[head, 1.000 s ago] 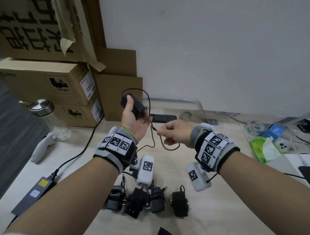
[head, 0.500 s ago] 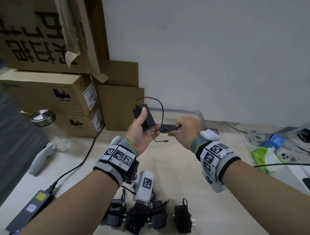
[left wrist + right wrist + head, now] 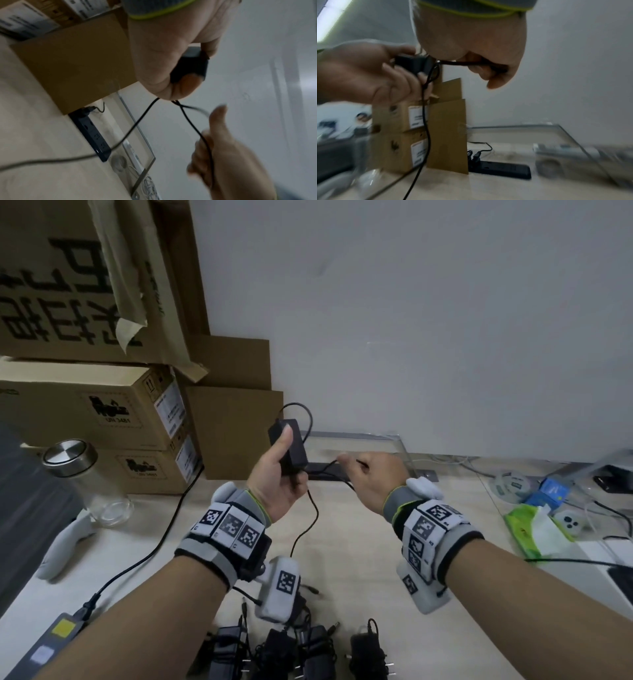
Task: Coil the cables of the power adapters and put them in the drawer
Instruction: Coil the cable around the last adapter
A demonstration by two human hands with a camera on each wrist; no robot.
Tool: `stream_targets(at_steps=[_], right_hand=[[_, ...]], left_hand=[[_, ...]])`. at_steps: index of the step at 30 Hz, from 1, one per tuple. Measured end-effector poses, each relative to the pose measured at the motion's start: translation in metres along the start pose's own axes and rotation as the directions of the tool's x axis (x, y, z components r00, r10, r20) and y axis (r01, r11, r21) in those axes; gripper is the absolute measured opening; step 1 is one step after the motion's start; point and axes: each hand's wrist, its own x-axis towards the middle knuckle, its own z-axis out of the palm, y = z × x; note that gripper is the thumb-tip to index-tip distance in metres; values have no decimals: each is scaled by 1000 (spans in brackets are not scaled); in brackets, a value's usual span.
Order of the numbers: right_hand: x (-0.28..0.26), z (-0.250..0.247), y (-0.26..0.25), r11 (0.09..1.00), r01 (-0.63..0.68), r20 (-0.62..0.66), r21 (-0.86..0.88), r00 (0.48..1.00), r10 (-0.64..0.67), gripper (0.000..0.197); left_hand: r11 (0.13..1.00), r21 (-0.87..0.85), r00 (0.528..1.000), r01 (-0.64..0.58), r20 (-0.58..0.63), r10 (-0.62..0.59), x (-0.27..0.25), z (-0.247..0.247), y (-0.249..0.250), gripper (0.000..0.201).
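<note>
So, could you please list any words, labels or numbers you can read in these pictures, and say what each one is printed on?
"UN 3481": on the side of the upper small cardboard box, under a black logo.
Lower small cardboard box: same kind of mark, too blurred to read.
White shipping labels: too small to read.
Big cardboard box: large black characters, upside down, not legible.
Wrist bands: square black-and-white code markers, no words.

We hold both forearms raised, wrists banded. Our left hand (image 3: pixel 277 474) grips with curled fingers, thumb up; our right hand (image 3: pixel 373 477) is fisted, pinching.
</note>
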Motion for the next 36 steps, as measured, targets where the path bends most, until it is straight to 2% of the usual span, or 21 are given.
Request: stream_targets(at_steps=[2, 4, 7, 9, 11, 13, 14, 15, 17, 19, 20, 21, 22, 23, 24, 26, 28, 31, 33, 36], right_hand=[[6, 1, 12, 992, -119, 13, 29, 993, 119, 63], [11, 3, 23, 985, -173, 29, -7, 985, 173, 57], [11, 0, 28, 977, -171, 101, -129, 978, 185, 30], [9, -4, 26, 971, -139, 112, -196, 980, 163, 21], [9, -6, 26, 934, 0, 143, -356, 988, 54, 26], [7, -6, 25, 851, 152, 161, -503, 984, -81, 35], [6, -7, 27, 816, 181, 153, -549, 982, -115, 38], [4, -13, 29, 806, 163, 139, -569, 985, -101, 41], [4, -23, 38, 806, 44, 112, -590, 993, 28, 44], [6, -25, 41, 872, -192, 36, -449, 972, 233, 32], [7, -26, 40, 904, -341, -16, -259, 937, 349, 17], [10, -25, 36, 884, -466, -26, 27, 884, 467, 14], [13, -24, 32, 772, -547, 25, 323, 820, 571, 34], [15, -24, 28, 618, -588, 112, 521, 766, 633, 52], [17, -24, 23, 510, -613, 185, 604, 730, 658, 67], [19, -25, 14, 430, -665, 278, 611, 689, 670, 78], [19, -24, 9, 402, -641, 297, 654, 706, 643, 69], [22, -17, 8, 301, -511, 324, 805, 805, 497, 41], [20, -16, 8, 278, -432, 319, 858, 872, 372, 26], [16, -24, 6, 240, -383, 323, 892, 912, 253, 24]], left_hand=[[995, -87, 995, -42, -89, 34, 2, -1, 2, 54], [988, -125, 984, -90, -163, 69, 5, -4, 5, 47], [981, -125, 966, -146, -231, 114, 10, -10, 8, 50], [977, -124, 955, -172, -264, 135, 12, -10, 5, 57], [969, -127, 943, -214, -287, 171, 13, -7, 4, 56], [962, -127, 931, -243, -310, 194, 14, -8, 5, 52], [958, -138, 928, -251, -317, 197, 14, -11, 6, 50], [955, -152, 926, -253, -323, 194, 15, -14, 7, 51], [956, -155, 923, -249, -336, 186, 14, -19, 6, 50], [955, -124, 913, -269, -349, 211, 13, -19, 3, 41], [955, -112, 909, -275, -353, 220, 13, -19, 1, 38], [956, -100, 908, -275, -355, 224, 13, -19, -1, 38], [960, -85, 909, -267, -354, 222, 13, -18, -5, 38], [965, -59, 911, -254, -351, 219, 13, -19, -9, 37], [971, -30, 915, -237, -343, 213, 13, -19, -13, 35], [980, 11, 925, -200, -326, 192, 14, -21, -21, 34], [988, 28, 935, -151, -321, 152, 14, -24, -27, 37], [995, 39, 941, -91, -324, 98, 13, -30, -32, 37], [997, 44, 947, -64, -312, 75, 12, -34, -36, 34], [994, 83, 949, -64, -303, 87, 11, -36, -38, 25]])
